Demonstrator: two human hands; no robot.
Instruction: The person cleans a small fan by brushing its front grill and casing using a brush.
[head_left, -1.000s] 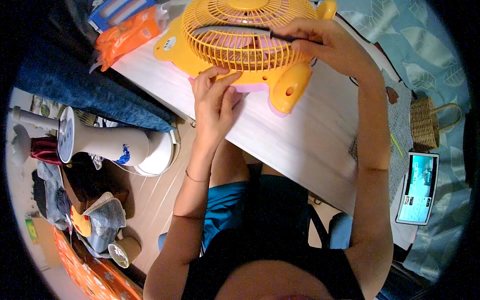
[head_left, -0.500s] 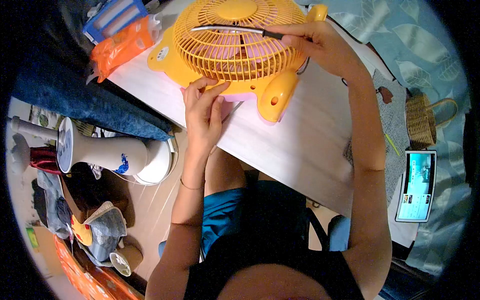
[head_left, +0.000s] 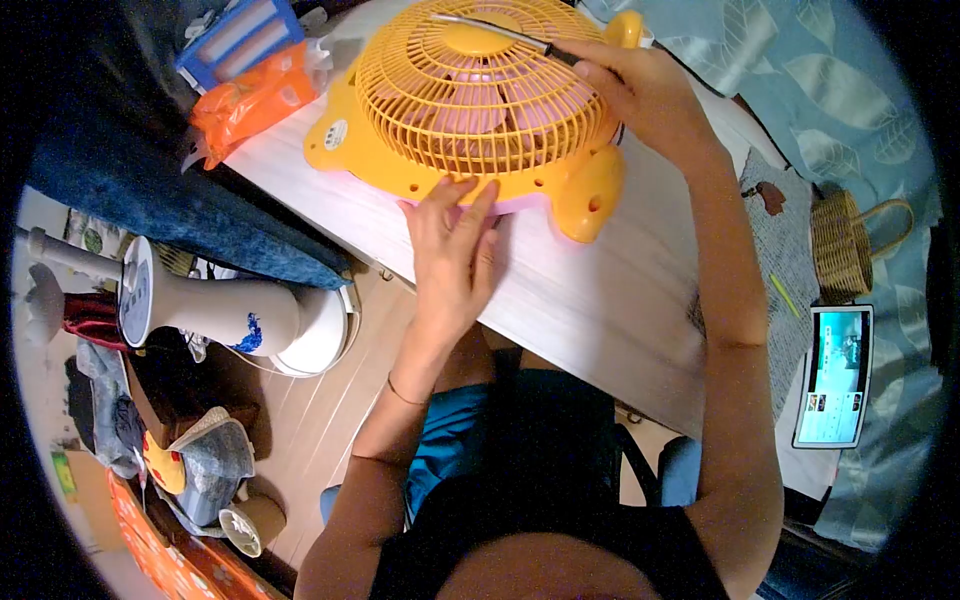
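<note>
A yellow fan (head_left: pixel 400 165) with a round wire grille lies face up on the white table, a pink layer showing along its lower edge. Above the grille, my right hand (head_left: pixel 640 95) is closed around the black handle of a screwdriver (head_left: pixel 490 28). Its long metal shaft points left, over the fan's yellow centre cap. My left hand (head_left: pixel 450 260) rests its fingertips on the fan's near rim between two small holes. Those fingers are spread, and the thumb sits apart below the edge.
An orange plastic bag (head_left: pixel 250 105) and a blue-framed case (head_left: pixel 240 45) lie left of the fan. On the right are a wicker basket (head_left: pixel 842 245), a lit tablet screen (head_left: pixel 838 375) and a grey mat (head_left: pixel 790 240). A white pedestal (head_left: pixel 215 305) stands beyond the table's left edge.
The fan has turned slightly and shifted right, and my left hand has moved right along its rim. The screwdriver's tip has swung up and right, across the centre cap.
</note>
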